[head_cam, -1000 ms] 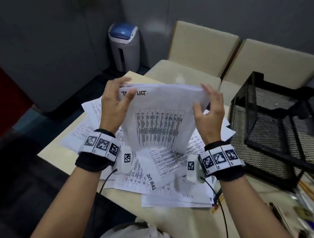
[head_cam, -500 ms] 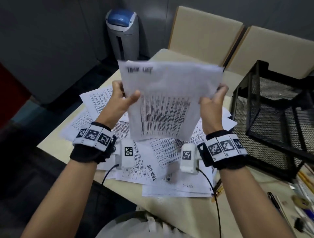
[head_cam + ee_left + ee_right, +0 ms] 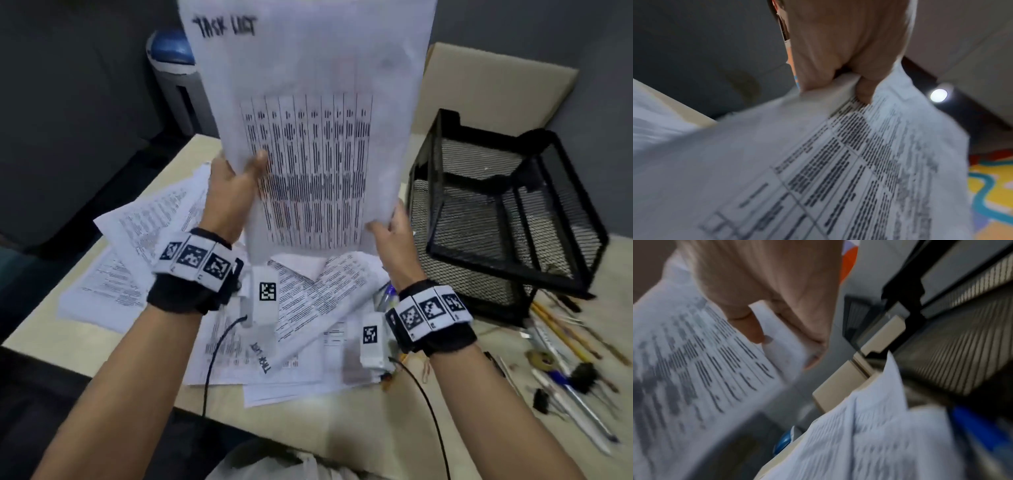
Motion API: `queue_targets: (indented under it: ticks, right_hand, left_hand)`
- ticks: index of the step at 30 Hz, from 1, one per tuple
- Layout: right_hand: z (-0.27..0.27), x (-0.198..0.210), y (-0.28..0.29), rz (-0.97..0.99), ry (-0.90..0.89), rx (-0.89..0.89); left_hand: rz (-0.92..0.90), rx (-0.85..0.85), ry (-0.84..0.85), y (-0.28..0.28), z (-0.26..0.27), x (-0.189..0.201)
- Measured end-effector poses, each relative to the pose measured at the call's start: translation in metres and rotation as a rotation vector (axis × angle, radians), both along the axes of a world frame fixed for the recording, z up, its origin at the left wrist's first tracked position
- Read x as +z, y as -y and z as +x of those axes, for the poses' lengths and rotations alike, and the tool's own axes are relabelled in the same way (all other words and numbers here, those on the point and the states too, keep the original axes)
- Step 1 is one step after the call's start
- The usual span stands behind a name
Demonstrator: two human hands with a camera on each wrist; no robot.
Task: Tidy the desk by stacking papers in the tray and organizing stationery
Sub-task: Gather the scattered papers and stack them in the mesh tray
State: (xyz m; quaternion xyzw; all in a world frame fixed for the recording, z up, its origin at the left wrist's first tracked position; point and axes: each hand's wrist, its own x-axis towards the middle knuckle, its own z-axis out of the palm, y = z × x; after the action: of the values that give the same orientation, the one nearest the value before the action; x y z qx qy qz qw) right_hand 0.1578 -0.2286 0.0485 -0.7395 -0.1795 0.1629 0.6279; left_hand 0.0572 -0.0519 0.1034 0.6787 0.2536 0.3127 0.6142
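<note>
A sheaf of printed sheets (image 3: 308, 113) headed "TASK LIST" stands upright in the air above the desk. My left hand (image 3: 236, 185) grips its lower left edge, thumb on the front; the left wrist view shows the thumb pinching the sheets (image 3: 818, 154). My right hand (image 3: 394, 233) pinches the lower right corner, as the right wrist view shows the held paper (image 3: 694, 369). More loose papers (image 3: 301, 308) lie scattered on the desk beneath. The black mesh tray (image 3: 507, 212) stands to the right of my right hand.
Pens, pencils, binder clips and a tape roll (image 3: 565, 370) lie on the beige desk (image 3: 359, 435) at the right, in front of the tray. A blue-lidded bin (image 3: 171, 68) and beige chairs (image 3: 496, 82) stand beyond the desk's far edge.
Both hands have raised the sheaf from folded over to upright and higher, sliding down to grip its lower edge. The view has tilted down towards the desk.
</note>
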Motion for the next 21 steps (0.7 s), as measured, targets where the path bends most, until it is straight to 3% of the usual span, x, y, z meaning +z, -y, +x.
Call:
queue_targets:
  ticks: [2,6,10,13,18,21]
  right_hand:
    - [0.014,0.013,0.03,-0.013,0.074,-0.07]
    - [0.062,0.035,0.089,-0.001,0.194,-0.395]
    - [0.101,0.044,0.146,-0.137,0.147,-0.543]
    - [0.115,0.038,0.179,-0.37,0.097,-0.536]
    - [0.127,0.023,0.2,-0.689,0.03,-0.412]
    - [0.126,0.017,0.204,-0.87,0.07,-0.364]
  left_hand:
    - [-0.036,-0.036,0.06,0.014,0.036,0.023]
    - [-0.103,-0.174,0.011,0.067,0.105,0.04]
    - [0.152,-0.319,-0.117,0.139,0.151,0.019]
    - [0.345,-0.432,-0.206,0.182,0.176,0.001]
    - [0.649,-0.56,-0.66,0.217,0.202,-0.021]
    - [0.718,-0.666,-0.829,0.221,0.208,-0.028]
